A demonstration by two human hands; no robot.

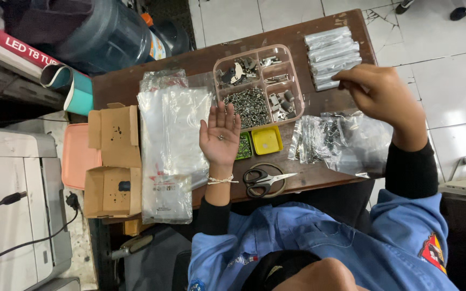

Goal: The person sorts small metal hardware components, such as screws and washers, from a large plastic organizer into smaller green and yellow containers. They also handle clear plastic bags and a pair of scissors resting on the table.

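Screw lies in open left palm — right hand apart

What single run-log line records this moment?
left hand: open, palm up, small metal part on it | right hand: fingers pinched above foil packets | compartment tray between | scissors near edge

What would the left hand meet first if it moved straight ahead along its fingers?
Probably the pink divided tray: the left hand, palm up, has its fingertips already at the compartment of small metal screws. Its height above the tray is unclear.
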